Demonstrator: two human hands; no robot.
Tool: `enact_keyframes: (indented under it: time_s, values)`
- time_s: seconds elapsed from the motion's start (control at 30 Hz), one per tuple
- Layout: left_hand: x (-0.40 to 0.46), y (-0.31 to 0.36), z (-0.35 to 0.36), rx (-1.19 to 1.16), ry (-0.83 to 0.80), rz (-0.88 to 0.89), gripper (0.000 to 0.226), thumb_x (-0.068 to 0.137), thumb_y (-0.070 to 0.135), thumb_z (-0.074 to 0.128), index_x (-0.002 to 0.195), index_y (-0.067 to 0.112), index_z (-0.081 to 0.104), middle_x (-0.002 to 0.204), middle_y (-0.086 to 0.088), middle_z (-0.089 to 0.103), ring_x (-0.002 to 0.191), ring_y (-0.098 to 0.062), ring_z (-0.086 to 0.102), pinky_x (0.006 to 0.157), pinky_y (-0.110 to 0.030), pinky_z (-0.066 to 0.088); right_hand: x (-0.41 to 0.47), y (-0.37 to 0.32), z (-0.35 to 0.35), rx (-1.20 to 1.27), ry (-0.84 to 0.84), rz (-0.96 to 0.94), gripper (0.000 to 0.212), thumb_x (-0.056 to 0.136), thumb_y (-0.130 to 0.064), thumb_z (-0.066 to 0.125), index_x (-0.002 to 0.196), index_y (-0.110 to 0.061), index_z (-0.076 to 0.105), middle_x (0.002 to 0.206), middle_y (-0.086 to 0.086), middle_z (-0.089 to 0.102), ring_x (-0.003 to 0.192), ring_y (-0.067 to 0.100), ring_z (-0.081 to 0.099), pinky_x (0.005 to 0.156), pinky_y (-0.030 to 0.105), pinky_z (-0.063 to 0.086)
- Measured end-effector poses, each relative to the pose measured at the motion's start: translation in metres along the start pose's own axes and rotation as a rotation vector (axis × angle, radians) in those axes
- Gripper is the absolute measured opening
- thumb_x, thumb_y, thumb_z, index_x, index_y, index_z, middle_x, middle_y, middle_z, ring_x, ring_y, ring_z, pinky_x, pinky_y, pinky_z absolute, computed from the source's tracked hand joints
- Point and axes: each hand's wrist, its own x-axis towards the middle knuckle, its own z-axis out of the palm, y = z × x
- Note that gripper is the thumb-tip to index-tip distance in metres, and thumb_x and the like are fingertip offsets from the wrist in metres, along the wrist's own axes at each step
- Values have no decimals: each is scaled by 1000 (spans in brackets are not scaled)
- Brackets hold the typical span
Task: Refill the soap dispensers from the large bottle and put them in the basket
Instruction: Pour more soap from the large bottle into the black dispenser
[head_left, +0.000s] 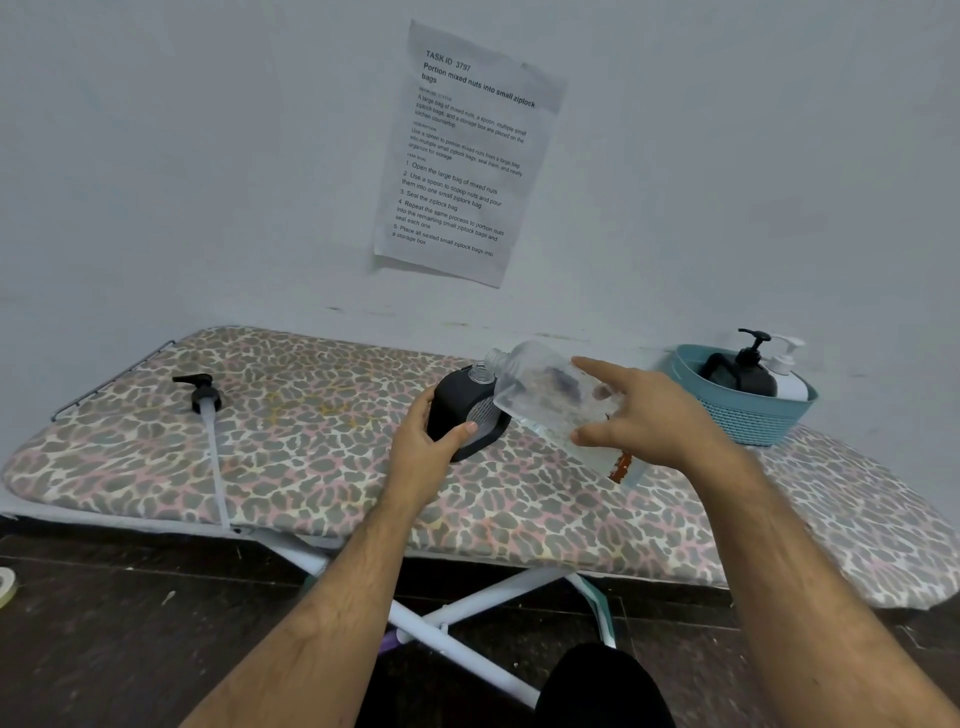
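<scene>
A: What sits on the leopard-print ironing board (311, 457)?
B: A blue plastic basket (748, 421). The right hand (649, 415) grips the big clear bottle (545, 400), tipped over a small black dispenser (457, 415). The left hand (426, 447) grips that.

Wall sheet (464, 156): "TASK ID 3797, Portion mixed nuts" (smaller print below)

A leopard-print ironing board (311, 457) bears a black dispenser (457, 410), a clear large bottle (545, 400), a black pump (200, 392), and a teal basket (748, 415) with black and white dispensers
</scene>
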Motion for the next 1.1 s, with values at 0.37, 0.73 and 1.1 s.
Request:
enact_keyframes:
  time_s: [0.37, 0.73, 1.1]
  values:
    - [0, 0, 0, 13, -1, -16, 59, 88, 14, 74, 137, 29, 46, 112, 25, 57, 108, 3, 57, 90, -22, 50, 2, -7, -12, -73, -26, -12, 87, 75, -48, 78, 149, -47, 32, 136, -8, 60, 99, 9, 60, 91, 38, 53]
    - [1, 0, -1, 15, -3, -19, 59, 88, 15, 74, 138, 27, 47, 114, 25, 58, 112, -3, 59, 93, -25, 52, 6, -10, -18, -143, -37, -35, 86, 75, -47, 77, 149, -46, 33, 134, -7, 61, 91, 7, 54, 81, 31, 50]
    - [3, -4, -1, 20, 4, -10, 60, 86, 17, 76, 139, 24, 49, 125, 10, 64, 115, -10, 62, 98, -38, 54, 12, -11, -23, -183, -49, -32, 87, 74, -52, 77, 148, -49, 32, 131, -8, 62, 90, 6, 54, 72, 26, 45]
